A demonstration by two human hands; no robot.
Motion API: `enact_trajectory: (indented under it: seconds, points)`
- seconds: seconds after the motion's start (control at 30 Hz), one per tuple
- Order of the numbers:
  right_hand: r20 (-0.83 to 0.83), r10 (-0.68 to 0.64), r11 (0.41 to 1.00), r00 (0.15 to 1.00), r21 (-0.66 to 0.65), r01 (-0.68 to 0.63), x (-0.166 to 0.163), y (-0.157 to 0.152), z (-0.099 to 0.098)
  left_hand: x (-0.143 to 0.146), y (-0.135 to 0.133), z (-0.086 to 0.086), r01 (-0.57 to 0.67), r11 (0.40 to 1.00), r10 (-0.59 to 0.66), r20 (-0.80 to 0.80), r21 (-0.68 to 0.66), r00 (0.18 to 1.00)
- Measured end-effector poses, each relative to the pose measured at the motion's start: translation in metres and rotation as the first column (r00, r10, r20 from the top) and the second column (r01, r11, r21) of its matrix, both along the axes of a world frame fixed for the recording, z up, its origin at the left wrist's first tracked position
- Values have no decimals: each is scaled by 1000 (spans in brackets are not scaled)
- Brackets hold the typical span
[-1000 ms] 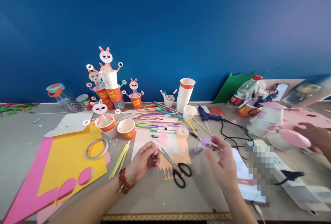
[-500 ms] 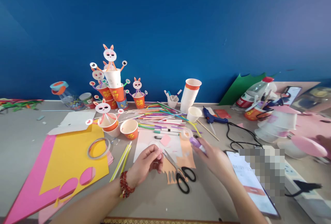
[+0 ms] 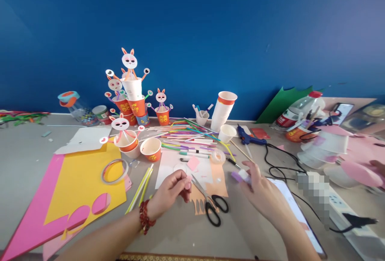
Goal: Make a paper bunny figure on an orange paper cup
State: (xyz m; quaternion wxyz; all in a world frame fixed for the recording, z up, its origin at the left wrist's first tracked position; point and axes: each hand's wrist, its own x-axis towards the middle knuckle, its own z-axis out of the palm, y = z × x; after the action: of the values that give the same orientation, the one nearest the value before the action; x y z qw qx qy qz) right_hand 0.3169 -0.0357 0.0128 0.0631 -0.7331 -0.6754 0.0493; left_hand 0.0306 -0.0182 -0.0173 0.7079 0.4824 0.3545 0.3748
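Observation:
My left hand rests on the table with its fingers pinched on a small pale pink paper piece. My right hand is closed around a small glue stick with a purple cap, held just above the table to the right of the black-handled scissors. The scissors lie on an orange paper cut-out between my two hands. A roll of clear tape sits a little beyond them.
Paper-cup bunnies stand stacked at the back left, beside a stack of cups and several coloured straws. Yellow and pink sheets lie at left. A blue glue gun, its cable and a tablet lie at right. Another person's hand shows at far right.
My right hand has drawn the glue stick back toward me and to the right, lowering it near the tablet. My left hand has stayed where it was, still pinching the paper.

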Motion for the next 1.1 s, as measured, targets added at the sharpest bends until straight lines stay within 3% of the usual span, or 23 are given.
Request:
enact_trajectory:
  seconds: [0.1, 0.2, 0.27, 0.37, 0.47, 0.53, 0.67, 0.77, 0.93, 1.0, 1.1]
  points:
    - [-179, 33, 993, 983, 115, -12, 0, 3, 3, 0, 0, 0, 13, 999, -12, -33, 45, 999]
    - [-401, 22, 989, 916, 143, 39, 0, 13, 3, 0, 0, 1, 9, 999, -7, -44, 54, 999]
    - [-602, 41, 994, 798, 105, 28, -4, 18, 3, 0, 1, 1, 1, 998, 3, -60, 58, 998]
    - [-839, 35, 999, 543, 28, -22, -21, 19, 0, 0, 2, 2, 0, 997, 6, -80, 72, 997]
    - [-946, -27, 991, 323, -66, -113, -42, 15, -9, -1, 3, 2, 4, 996, 4, -85, 86, 996]
    - [-965, -70, 975, 251, -119, -188, -50, 15, -17, -1, 3, 1, 2, 995, 7, -90, 95, 996]
    - [-974, -21, 991, 227, -50, -125, -50, 17, -31, -3, 3, 0, -5, 994, 13, -76, 110, 997]
    - [-971, 66, 988, 229, 32, -152, -51, 15, -26, -3, 3, -1, -1, 994, 10, -91, 108, 996]
    - [-839, 344, 936, 422, 270, -226, -69, 11, -3, -3, 1, 1, -5, 989, 25, -137, 145, 990]
    - [-822, 403, 915, 402, 363, -174, -77, 12, 4, -3, 1, 2, -17, 989, 38, -137, 148, 990]
    - [-882, 374, 925, 288, 379, -40, -86, 17, 6, -2, 3, 0, -33, 990, 52, -140, 135, 989]
